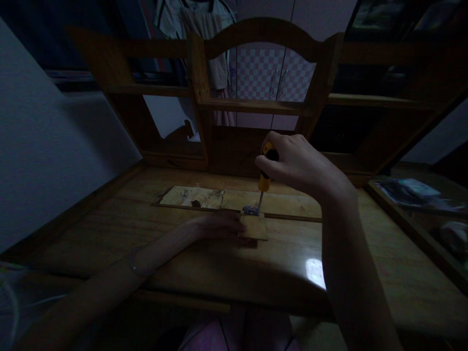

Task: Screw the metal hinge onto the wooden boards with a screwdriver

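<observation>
Surface: wooden desk [365,273], dim room, shelf unit [256,105] behind.
Right hand [292,163]: I see it clenched round a yellow-handled screwdriver [263,183], upright, tip on a metal hinge [251,210].
Left hand [215,226]: flat, pressing a small wood block [255,227] beside the long board [285,202].
Writing: none I can read.

Bench [204,253]: varnished wood, glossy, bright glare patch seen near right side. Small block [255,227]: bare wood, matt. Long board [234,199]: unfinished wood, rough stained patch noted at left end. Hinge [251,210]: shiny metal. Screwdriver [263,183]: yellow-black plastic handle, metal shaft. Shelf frame [256,105]: lacquered wood.
</observation>
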The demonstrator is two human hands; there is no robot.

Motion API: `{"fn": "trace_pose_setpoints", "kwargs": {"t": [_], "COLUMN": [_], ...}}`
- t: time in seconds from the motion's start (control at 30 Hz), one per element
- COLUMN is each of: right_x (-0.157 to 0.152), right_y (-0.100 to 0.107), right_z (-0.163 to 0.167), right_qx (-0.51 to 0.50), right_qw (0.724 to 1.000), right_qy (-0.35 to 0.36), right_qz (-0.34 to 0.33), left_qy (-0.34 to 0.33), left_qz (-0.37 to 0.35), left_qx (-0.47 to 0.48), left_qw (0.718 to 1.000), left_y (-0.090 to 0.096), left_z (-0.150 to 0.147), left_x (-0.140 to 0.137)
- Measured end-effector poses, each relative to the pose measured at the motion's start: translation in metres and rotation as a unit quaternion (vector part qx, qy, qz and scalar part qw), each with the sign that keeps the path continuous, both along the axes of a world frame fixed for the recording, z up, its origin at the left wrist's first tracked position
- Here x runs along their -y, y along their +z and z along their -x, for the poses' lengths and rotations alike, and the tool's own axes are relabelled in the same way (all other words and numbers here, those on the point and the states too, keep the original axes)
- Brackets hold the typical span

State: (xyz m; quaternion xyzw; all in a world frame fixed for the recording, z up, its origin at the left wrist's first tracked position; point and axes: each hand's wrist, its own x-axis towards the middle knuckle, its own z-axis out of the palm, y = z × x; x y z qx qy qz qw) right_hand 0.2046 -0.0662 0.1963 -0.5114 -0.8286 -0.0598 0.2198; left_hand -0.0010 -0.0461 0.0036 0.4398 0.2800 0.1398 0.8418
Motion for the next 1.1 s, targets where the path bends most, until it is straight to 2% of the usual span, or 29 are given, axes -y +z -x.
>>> {"fn": "trace_pose_setpoints", "kwargs": {"t": [0.57,0.77,1.1], "right_x": [-0.0028,-0.0037,0.0028], "right_y": [-0.0016,-0.0013,0.0016], "right_z": [-0.001,-0.0006,0.0012], "right_qx": [0.01,0.027,0.032], "right_qw": [1.0,0.999,0.999], "right_qy": [-0.01,-0.02,-0.03], "right_qz": [-0.023,-0.03,-0.007], "left_qy": [0.076,0.095,0.077], "left_qz": [0.124,0.13,0.115], "left_qx": [-0.004,-0.027,-0.011], "left_qw": [0.989,0.987,0.99], "left_y": [-0.001,-0.0003,-0.002], "left_z": [-0.0007,-0.0019,-0.0004], "left_x": [-0.0044,-0.0046,-0.0048]}}
